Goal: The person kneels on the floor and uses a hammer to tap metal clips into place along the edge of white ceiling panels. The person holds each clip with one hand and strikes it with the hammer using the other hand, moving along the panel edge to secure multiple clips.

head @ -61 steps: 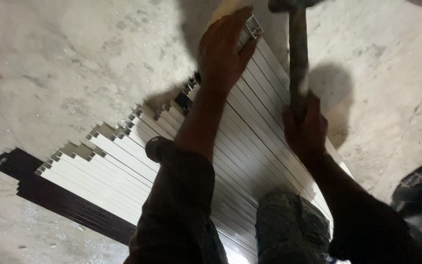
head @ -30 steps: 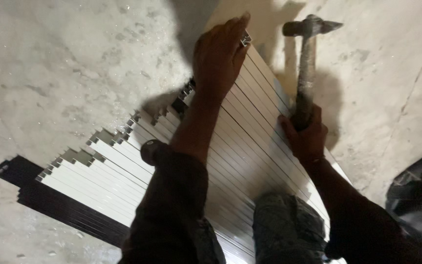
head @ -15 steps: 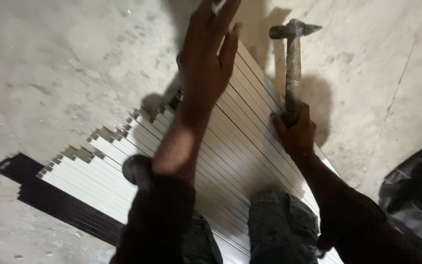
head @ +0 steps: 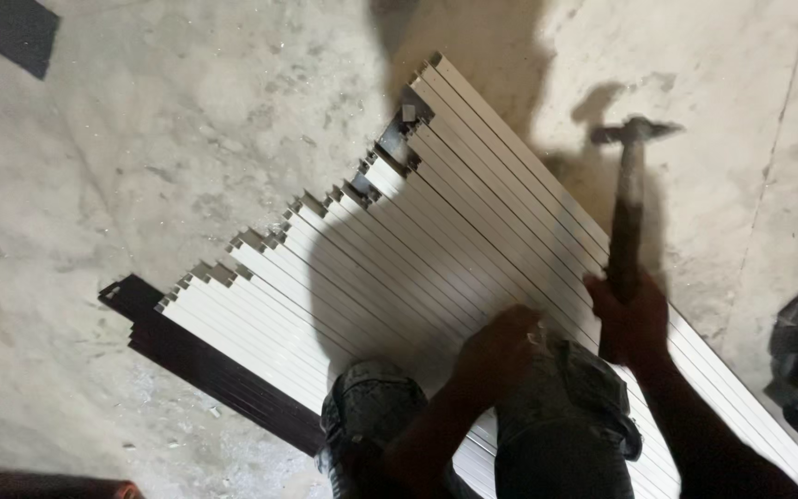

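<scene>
Your hammer (head: 633,199) stands upright over the concrete floor (head: 140,166), steel head at the top with its peen pointing away to the right, wooden handle running down into your right hand (head: 634,319). Those fingers are wrapped fully closed around the lower end of the handle; the head is well above your knuckles and just beyond the right edge of the stack.

The stack of white profile strips (head: 399,249) lies flat on the floor, fanned so the cut ends step down to the left. A dark strip (head: 205,365) sits beneath the left edge.

Change since half a second ago: your left hand (head: 501,356) has come back from the far end of the strips, where it was stretched out flat with fingers spread. Now it rests low on the near part of the stack, close beside your right hand, fingers curled under; whether they pinch anything small I cannot tell. The far strip ends are no longer steadied by a palm, and the hammer has drifted right, off the strips.

Your knees (head: 371,407) in patterned trousers press on the near end. A dark square (head: 16,32) lies far off at top left.
</scene>
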The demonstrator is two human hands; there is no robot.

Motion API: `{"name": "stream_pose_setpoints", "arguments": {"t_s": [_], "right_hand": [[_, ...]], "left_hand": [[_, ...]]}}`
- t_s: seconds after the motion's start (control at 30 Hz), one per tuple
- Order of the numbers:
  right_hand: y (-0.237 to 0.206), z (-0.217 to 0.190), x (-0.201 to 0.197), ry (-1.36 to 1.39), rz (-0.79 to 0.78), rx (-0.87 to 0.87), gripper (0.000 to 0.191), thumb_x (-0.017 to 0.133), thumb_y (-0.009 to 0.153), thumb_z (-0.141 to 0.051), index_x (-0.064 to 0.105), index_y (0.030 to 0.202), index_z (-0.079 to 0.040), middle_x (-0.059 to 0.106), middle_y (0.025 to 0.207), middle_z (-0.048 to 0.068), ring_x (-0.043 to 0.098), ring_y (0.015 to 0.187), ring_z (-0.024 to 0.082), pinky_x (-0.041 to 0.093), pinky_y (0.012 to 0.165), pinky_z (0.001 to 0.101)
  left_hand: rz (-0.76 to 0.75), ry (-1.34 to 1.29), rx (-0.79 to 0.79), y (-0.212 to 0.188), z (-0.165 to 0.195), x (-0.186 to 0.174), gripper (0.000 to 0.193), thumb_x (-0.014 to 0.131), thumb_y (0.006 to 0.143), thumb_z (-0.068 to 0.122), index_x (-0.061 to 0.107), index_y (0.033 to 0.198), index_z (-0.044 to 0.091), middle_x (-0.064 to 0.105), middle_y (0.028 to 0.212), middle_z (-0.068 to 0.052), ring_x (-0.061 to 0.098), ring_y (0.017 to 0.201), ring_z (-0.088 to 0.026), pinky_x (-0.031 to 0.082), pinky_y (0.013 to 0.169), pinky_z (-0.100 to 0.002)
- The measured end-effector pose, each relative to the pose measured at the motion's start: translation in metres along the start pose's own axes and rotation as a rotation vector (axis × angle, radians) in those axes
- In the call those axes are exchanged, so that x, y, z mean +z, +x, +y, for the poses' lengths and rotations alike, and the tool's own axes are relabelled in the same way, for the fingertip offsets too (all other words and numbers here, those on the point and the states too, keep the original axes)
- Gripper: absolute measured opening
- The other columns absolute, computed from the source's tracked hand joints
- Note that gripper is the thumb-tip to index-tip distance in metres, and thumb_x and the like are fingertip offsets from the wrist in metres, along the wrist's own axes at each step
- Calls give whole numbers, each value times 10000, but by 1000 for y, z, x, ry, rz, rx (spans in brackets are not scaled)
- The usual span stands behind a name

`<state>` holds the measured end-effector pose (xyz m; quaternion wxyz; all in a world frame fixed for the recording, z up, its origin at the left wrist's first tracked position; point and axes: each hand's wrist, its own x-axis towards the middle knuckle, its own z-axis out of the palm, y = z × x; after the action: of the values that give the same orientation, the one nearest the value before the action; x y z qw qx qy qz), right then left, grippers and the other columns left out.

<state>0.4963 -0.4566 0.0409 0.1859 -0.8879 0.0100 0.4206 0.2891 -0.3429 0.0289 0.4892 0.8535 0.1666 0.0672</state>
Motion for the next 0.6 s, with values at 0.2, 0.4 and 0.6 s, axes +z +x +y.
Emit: {"name": "stream_pose_setpoints", "arguments": {"t_s": [0.2,0.4,0.6], "right_hand": [[-41,43,-9,410,-213,89,426,728,888,-344,609,1121,-7,680,843,89,670,722,190,573,645,349],[-46,23,2,291,-204,150,417,739,907,-356,645,1103,-1,707,881,117,669,743,208,550,660,359],[-30,25,24,203,-104,9,381,769,906,-273,663,1163,-12,716,953,102,670,813,215,542,699,372]], "left_hand": [[-283,-371,-54,32,13,21,548,601,1062,179,419,1565,57,650,1422,-176,759,941,-258,633,765,-372],[-376,-225,-31,32,-2,16,605,616,1068,200,413,1626,86,698,1334,-122,773,891,-258,632,768,-375],[-142,81,-80,34,-22,-49,900,787,821,551,430,1483,55,402,1618,-220,520,1370,-418,465,1095,-571]]}}
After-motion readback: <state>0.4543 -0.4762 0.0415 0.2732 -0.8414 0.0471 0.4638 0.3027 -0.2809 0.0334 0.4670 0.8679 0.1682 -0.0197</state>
